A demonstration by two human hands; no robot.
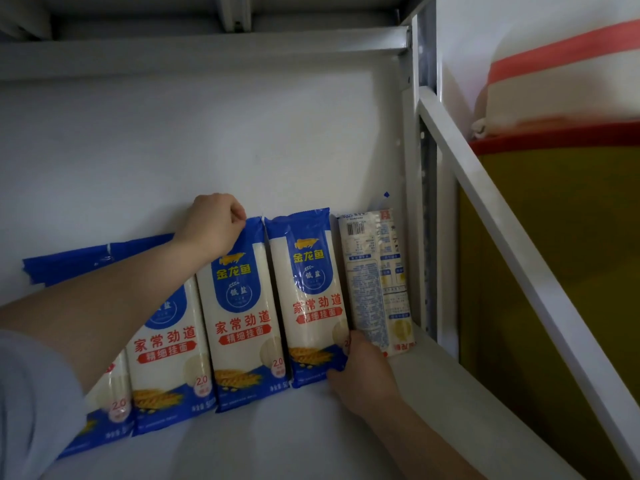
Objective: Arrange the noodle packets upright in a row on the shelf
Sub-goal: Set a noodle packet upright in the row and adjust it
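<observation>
I see the noodle packets (242,317) standing upright in a row on the white shelf (277,445), leaning against its back wall. My left hand (211,225) pinches the top edge of the middle packet. My right hand (362,368) grips the lower right corner of the next packet (310,299), touching the reversed end packet (379,282).

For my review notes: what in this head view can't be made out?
- Leftmost packet: mostly hidden by the left forearm.
- Back-facing packet: print too small to read.
- Right hand: fingers hidden behind the packets, grip unclear.
- Sacks at right: blurred, cut off by the frame edge.
</observation>
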